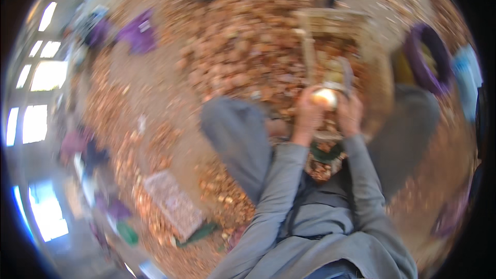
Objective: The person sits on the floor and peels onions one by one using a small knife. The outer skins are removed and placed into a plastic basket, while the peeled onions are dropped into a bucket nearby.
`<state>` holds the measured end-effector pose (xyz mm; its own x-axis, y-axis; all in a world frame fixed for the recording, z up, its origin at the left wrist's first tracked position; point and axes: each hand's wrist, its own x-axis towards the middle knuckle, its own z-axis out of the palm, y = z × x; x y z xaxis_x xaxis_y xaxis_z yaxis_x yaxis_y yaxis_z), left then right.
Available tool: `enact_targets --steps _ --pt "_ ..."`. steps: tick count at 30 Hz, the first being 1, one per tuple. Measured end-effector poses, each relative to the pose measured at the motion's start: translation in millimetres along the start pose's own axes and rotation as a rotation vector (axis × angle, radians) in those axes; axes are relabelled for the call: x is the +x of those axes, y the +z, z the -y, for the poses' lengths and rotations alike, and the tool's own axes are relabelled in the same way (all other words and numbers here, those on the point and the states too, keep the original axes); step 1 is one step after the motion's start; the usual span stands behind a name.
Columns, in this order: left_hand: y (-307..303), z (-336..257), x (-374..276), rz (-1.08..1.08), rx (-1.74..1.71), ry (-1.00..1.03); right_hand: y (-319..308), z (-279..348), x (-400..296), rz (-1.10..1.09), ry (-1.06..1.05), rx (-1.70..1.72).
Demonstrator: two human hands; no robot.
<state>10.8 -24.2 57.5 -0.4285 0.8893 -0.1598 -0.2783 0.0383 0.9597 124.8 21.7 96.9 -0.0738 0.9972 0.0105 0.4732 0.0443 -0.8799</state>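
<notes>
My left hand [311, 110] holds a pale, shiny onion [325, 97] between my knees. My right hand [350, 112] is closed around a knife [347, 71], its blurred blade pointing away from me beside the onion. Both hands are over the near part of a light-coloured crate [310, 56], which holds onions and loose skins. A large heap of onions [240, 50] lies just left of the crate. Motion blur hides the fine detail of the fingers and the blade edge.
A purple-rimmed tub [412, 56] stands at the right beyond my knee. A purple sack [139, 33] lies at the upper left, and a whitish block [174, 203] at the lower left. Onion skins litter the floor. Blurred figures, apparently people, are at the far left near bright windows.
</notes>
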Motion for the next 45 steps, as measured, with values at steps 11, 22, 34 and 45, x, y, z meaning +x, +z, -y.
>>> enact_targets --steps 11,22,34,45 --pt "-2 7 4 0.188 -0.101 -0.189 -10 -69 -3 0.161 0.140 0.430" --pt "2 9 0 0.001 0.038 -0.097 -18 0 -19 -0.058 -0.264 0.023" --pt "8 3 0 0.081 -0.044 -0.135 14 -73 -13 0.192 0.193 0.780" --pt "6 -5 1 0.026 -0.118 -0.206 -24 -4 -7 0.110 -0.004 0.143"
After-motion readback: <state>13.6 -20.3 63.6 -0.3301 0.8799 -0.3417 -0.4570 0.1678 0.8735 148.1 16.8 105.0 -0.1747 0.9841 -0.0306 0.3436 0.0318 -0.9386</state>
